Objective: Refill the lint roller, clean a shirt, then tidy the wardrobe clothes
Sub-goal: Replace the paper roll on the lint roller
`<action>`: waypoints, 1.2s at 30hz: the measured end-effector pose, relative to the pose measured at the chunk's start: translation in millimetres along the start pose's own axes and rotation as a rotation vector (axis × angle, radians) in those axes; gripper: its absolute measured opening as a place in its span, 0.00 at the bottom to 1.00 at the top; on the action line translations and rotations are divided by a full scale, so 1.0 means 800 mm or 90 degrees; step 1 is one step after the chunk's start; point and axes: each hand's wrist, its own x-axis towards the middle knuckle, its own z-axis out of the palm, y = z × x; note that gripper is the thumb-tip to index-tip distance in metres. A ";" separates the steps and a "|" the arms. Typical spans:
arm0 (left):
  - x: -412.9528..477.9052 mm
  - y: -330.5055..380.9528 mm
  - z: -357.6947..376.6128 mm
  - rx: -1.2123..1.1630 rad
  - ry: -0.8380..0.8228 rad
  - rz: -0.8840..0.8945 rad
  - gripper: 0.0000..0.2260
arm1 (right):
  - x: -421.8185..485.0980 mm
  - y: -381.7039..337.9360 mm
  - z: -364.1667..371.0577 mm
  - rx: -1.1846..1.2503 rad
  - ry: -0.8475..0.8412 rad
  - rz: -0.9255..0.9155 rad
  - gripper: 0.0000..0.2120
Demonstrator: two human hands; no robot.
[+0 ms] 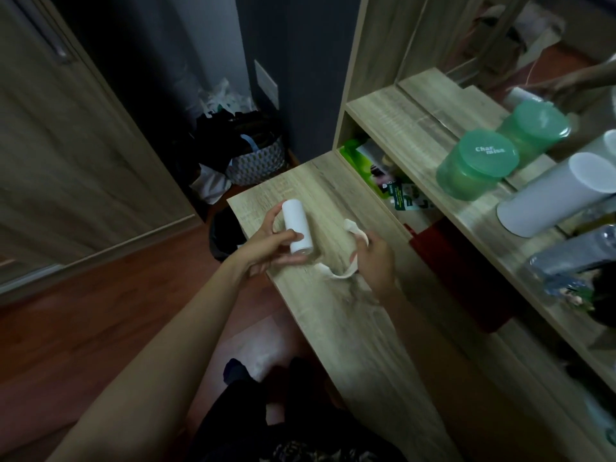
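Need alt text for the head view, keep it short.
The left hand holds a white roll over a wooden desk while the right hand grips a curling white strip beside it. A green lidded jar stands on the shelf; a laundry basket sits beyond the desk.

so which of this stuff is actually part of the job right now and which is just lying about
In the job:
- roll, held in the left hand
- white strip, held in the right hand

Lying about:
- green jar on the shelf
- white tub beside it
- basket of clothes on the floor
- red box under the shelf
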 end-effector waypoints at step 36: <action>-0.031 0.016 0.008 0.047 -0.057 0.004 0.32 | 0.039 -0.061 0.034 -0.086 -0.028 -0.208 0.14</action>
